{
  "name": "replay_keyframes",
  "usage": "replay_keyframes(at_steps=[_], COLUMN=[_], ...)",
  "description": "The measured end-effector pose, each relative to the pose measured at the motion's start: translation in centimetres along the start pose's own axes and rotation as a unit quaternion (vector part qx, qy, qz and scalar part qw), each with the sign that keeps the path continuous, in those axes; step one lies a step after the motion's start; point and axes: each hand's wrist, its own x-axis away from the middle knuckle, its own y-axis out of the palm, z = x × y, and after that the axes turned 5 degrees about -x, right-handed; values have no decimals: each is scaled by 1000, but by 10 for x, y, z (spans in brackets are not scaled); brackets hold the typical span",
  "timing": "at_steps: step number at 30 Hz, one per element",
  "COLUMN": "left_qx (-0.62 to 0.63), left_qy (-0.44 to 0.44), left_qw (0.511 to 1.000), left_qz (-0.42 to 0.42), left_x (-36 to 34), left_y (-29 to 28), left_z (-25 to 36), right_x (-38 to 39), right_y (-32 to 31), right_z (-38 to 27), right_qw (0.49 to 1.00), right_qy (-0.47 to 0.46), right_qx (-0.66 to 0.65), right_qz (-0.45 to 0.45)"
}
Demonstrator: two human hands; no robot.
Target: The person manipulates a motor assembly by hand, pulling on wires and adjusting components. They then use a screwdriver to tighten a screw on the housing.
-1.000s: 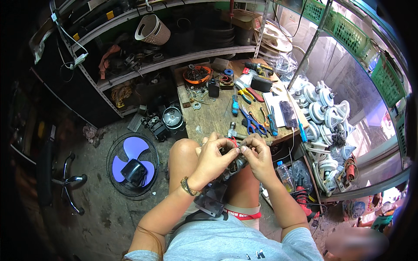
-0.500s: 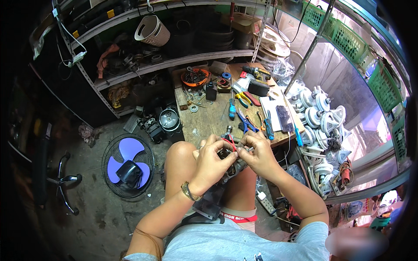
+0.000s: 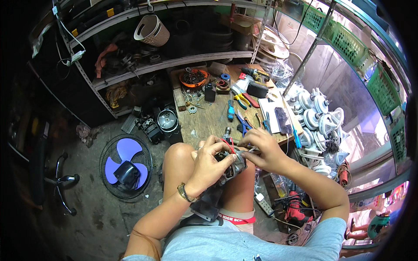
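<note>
A fan motor (image 3: 236, 170) with a metal housing rests between my thighs, partly covered by my hands. Red wires (image 3: 228, 145) rise from it beside the fingers of my left hand (image 3: 207, 167), which is closed with thumb and forefinger pinching a red wire at the motor's top. My right hand (image 3: 266, 150) is just to the right, its fingers closed on a thin, pale grey piece whose kind I cannot make out. Beyond the motor, its metal shaft end (image 3: 227, 132) points toward the workbench.
The wooden workbench (image 3: 204, 119) ahead carries an orange bowl of parts (image 3: 194, 78), a blue screwdriver (image 3: 230, 111), pliers (image 3: 244, 124), a drill (image 3: 257, 75) and a phone (image 3: 283, 119). A purple-bladed fan (image 3: 126, 150) lies on the floor left. A power strip (image 3: 264, 203) is right.
My right hand has shifted slightly right, away from the left, and its elbow has swung outward. The left hand stays at the motor and red wires.
</note>
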Motion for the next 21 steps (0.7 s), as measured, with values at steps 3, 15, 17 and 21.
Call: replay_keyframes(at_steps=[3,15,17,21], left_qx=[3,20,-2,-48], left_qy=[-5,14,26,74], left_qw=[1000,1000,1000,994], left_qz=[-13,-19,11,60], left_x=[-1,-2,0,6], left_y=[0,0,1,4], left_z=[-4,-4,1,8], right_x=[1,-14,-8,-6], right_y=[-2,-3,6,9], right_z=[6,-3,-11,-11], right_qw=[983,989,995,854], right_qy=[-146,-108,80,419], right_qx=[113,100,9,-289], right_qz=[4,-32,-62,-108])
